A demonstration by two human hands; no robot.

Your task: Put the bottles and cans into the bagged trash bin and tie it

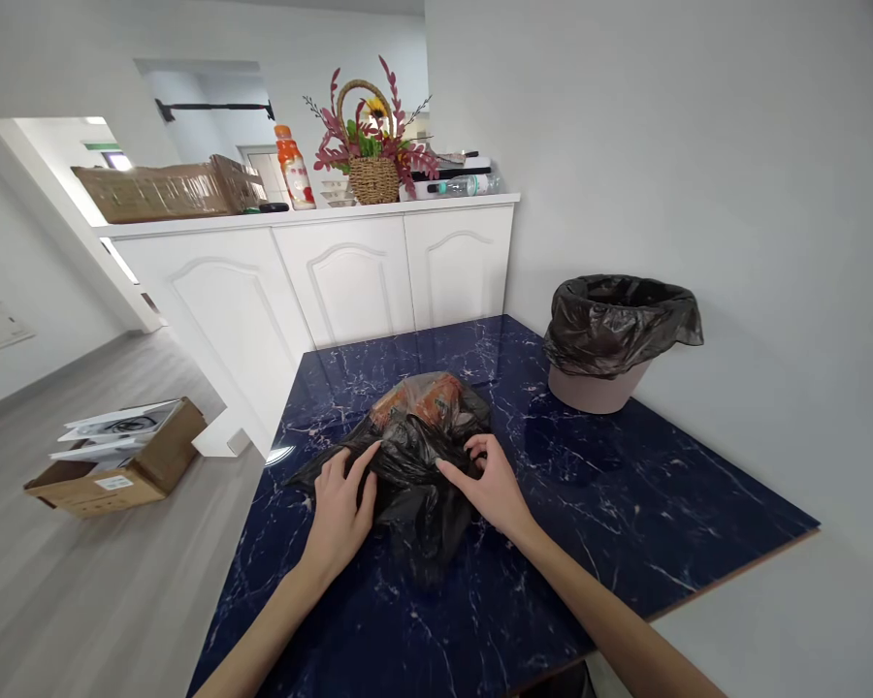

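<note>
A black plastic bag point(411, 456) lies crumpled on the dark blue marbled table point(472, 620). Through its thin film, orange-red packaging point(436, 397) shows at the far side; what it is exactly I cannot make out. My left hand point(341, 509) grips the near left part of the bag, index finger and thumb reaching onto the gathered film. On the right, my right hand point(493, 485) has its thumb and curled fingers closed on the bag's folds. Loose film hangs toward me between both hands.
A pinkish bin point(597, 388) lined with a black bag stands at the table's right, by the wall. Behind, a white cabinet point(356, 276) carries a cardboard box point(156, 192), an orange-capped bottle point(295, 170) and a flower basket point(373, 179). An open carton point(127, 475) sits on the floor.
</note>
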